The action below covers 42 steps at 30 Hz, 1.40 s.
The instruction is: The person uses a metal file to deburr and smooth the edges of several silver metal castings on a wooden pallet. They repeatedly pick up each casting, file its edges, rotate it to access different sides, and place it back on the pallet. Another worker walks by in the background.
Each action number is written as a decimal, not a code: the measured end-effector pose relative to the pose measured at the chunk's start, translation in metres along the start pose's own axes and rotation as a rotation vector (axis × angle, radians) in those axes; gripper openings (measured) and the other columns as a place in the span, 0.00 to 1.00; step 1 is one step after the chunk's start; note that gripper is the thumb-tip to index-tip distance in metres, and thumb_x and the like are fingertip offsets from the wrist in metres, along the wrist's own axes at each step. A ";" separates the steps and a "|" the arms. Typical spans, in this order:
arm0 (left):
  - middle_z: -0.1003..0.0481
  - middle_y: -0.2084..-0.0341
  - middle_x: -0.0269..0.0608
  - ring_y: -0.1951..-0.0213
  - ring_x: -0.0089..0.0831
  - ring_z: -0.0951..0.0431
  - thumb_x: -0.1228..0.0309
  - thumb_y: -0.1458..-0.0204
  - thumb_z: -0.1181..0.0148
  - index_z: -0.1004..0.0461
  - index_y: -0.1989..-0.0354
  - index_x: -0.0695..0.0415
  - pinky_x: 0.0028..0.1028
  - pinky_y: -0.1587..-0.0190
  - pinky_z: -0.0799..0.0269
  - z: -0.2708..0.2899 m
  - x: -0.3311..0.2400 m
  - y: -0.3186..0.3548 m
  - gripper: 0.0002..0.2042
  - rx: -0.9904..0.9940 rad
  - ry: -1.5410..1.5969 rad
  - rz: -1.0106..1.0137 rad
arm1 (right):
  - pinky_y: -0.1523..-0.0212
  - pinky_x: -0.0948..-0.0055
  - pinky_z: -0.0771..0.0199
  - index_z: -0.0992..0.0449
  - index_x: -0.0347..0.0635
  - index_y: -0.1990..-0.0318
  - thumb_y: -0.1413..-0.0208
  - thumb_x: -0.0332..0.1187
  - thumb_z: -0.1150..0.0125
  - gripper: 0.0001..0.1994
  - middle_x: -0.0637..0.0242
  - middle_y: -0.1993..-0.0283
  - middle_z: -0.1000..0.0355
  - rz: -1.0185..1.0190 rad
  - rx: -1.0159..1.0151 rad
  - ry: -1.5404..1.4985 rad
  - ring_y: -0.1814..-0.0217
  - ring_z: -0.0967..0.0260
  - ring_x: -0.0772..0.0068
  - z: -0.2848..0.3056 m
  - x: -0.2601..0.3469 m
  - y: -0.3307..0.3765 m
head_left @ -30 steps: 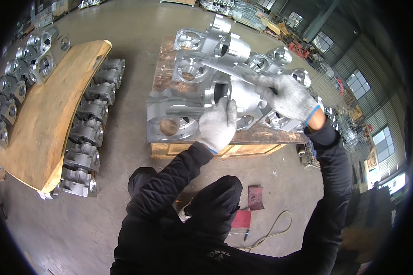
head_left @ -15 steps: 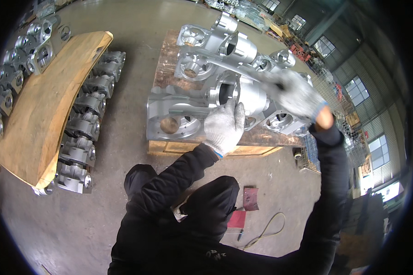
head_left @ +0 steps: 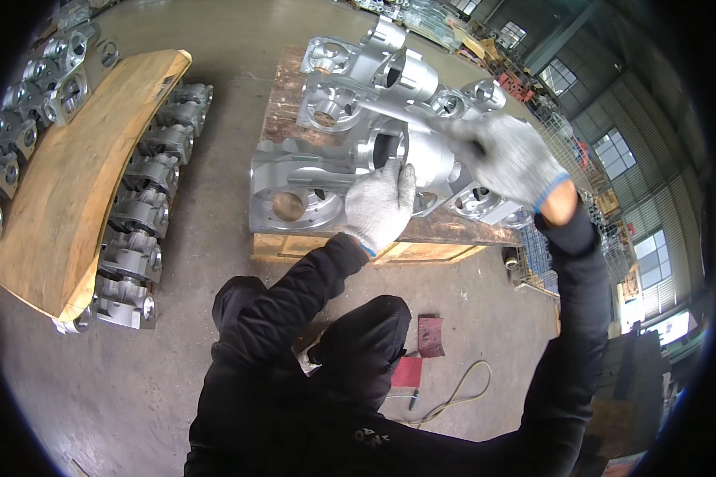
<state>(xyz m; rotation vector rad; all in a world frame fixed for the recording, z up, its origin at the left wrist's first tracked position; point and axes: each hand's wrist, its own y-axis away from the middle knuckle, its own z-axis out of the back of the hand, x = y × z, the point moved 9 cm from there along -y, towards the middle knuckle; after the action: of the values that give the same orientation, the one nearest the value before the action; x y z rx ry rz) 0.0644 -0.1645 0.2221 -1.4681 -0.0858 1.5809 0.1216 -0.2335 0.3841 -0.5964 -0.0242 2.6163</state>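
A silver metal casting point(head_left: 431, 159) with a wide round bore lies on its side on the wooden-topped stand in front of me. My left hand point(head_left: 380, 199), in a light grey knitted glove, grips the near rim of that bore with its fingertips at the edge. Above the casting, my gloved right hand point(head_left: 505, 159) is closed round a long, flat metal file point(head_left: 398, 111). The file points left across the top of the casting; motion blurs both, and its contact with the metal cannot be made out.
More silver castings point(head_left: 326, 107) crowd the stand's wooden top point(head_left: 282, 119). To the left, a wooden board point(head_left: 79, 183) has several castings along both sides. Red pieces point(head_left: 430, 337) and a looped cord point(head_left: 473, 389) lie on the floor by my knee. Wire cages point(head_left: 537, 258) stand at right.
The file has drawn back to the right over the casting, with my right hand still round it. My left hand keeps its place at the bore's rim. The whole view has shifted slightly.
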 end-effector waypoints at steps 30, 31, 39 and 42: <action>0.20 0.74 0.56 0.68 0.57 0.17 0.52 0.27 0.58 0.26 0.56 0.58 0.51 0.63 0.22 0.002 0.005 0.000 0.22 0.122 -0.024 0.024 | 0.58 0.56 0.17 0.14 0.55 0.47 0.37 0.37 0.42 0.15 0.60 0.64 0.17 0.183 -0.046 0.023 0.60 0.17 0.54 0.000 0.021 0.021; 0.20 0.73 0.56 0.67 0.56 0.17 0.51 0.27 0.58 0.25 0.54 0.59 0.51 0.61 0.22 0.009 0.004 0.001 0.23 0.133 -0.027 0.021 | 0.59 0.56 0.17 0.14 0.55 0.47 0.36 0.37 0.43 0.15 0.59 0.65 0.17 0.233 -0.127 -0.029 0.61 0.17 0.54 0.002 0.022 0.027; 0.15 0.63 0.46 0.58 0.31 0.15 0.59 0.34 0.37 0.21 0.42 0.57 0.30 0.54 0.21 0.105 -0.024 -0.074 0.19 -0.169 0.020 -0.292 | 0.67 0.56 0.20 0.14 0.54 0.52 0.41 0.37 0.37 0.12 0.62 0.75 0.23 0.225 -0.193 0.085 0.70 0.20 0.56 -0.012 0.028 0.047; 0.14 0.57 0.48 0.51 0.33 0.16 0.55 0.37 0.34 0.20 0.40 0.55 0.33 0.47 0.22 0.035 -0.015 -0.112 0.22 0.327 -0.105 -0.154 | 0.69 0.59 0.21 0.14 0.56 0.52 0.41 0.40 0.36 0.12 0.62 0.71 0.21 0.328 -0.298 0.098 0.68 0.20 0.58 -0.006 0.040 0.054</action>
<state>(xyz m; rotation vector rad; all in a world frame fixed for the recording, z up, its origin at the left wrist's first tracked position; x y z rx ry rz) 0.0968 -0.0945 0.3114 -1.1001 -0.0004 1.4666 0.0687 -0.2652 0.3564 -0.8966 -0.3154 2.9198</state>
